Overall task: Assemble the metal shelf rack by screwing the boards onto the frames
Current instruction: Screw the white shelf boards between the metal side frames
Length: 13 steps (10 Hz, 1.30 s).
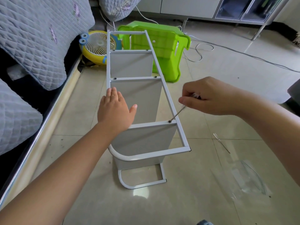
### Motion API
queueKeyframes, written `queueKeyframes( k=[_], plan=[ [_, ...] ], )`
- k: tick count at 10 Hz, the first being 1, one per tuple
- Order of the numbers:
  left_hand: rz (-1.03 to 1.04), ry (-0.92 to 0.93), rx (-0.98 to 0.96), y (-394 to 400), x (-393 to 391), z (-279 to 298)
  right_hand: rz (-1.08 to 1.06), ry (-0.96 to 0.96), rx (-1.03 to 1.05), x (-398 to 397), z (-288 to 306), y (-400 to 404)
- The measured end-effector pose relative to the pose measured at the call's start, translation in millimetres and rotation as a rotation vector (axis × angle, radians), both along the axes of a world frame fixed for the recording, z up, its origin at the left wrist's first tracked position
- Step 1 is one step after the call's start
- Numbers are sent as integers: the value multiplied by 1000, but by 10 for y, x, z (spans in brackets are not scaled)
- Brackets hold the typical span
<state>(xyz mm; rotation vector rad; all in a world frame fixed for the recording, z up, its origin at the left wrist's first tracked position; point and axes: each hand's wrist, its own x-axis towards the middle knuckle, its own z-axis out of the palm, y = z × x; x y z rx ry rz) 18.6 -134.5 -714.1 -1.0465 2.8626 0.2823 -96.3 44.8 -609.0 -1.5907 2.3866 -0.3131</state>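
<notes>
Floor of glossy pale tiles spreads around us, with open room to the right of the rack and a narrower strip on the left, where a bed edge with a quilted grey cover runs close alongside. Rack lies on its side in the middle of the floor: white square metal tubing with one rounded corner near us, and flat white boards standing between the upper and lower frames. Just beyond its far end sits a bright green plastic stool, tipped over, beside a round yellow fan.

Our left hand lies flat, fingers straight, pressing on the rack's left rail. Our right hand curls round a screwdriver with a clear handle and thin steel shaft, its tip set on a dark screw at the right end of the nearest crossbar.

A second thin tool and crumpled clear plastic lie on the tiles to the right, apart from the rack.
</notes>
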Motion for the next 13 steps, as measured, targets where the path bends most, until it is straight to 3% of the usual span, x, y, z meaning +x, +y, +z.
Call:
queueKeyframes(
  k=[1, 3, 4, 7, 9, 11, 12, 13],
  plan=[
    [8, -1, -7, 4, 5, -1, 28, -82, 132, 44, 131, -60],
    [14, -9, 8, 5, 5, 8, 82, 419, 298, 112, 245, -155],
    [13, -10, -2, 5, 1, 4, 74, 548, 339, 151, 199, -198],
    [2, -12, -18, 4, -3, 0, 244, 454, 455, 160, 242, -203],
    [-2, -26, -21, 8, -5, -3, 116, 381, 505, 25, 206, -308],
    [0, -13, -27, 4, -18, 1, 293, 576, 546, 340, 247, -398],
    [0, -5, -26, 12, -15, 3, 205, 499, 563, 306, 266, -523],
    [-5, -5, -17, -1, -6, -9, -26, 301, 635, 140, 249, -638]
  ],
)
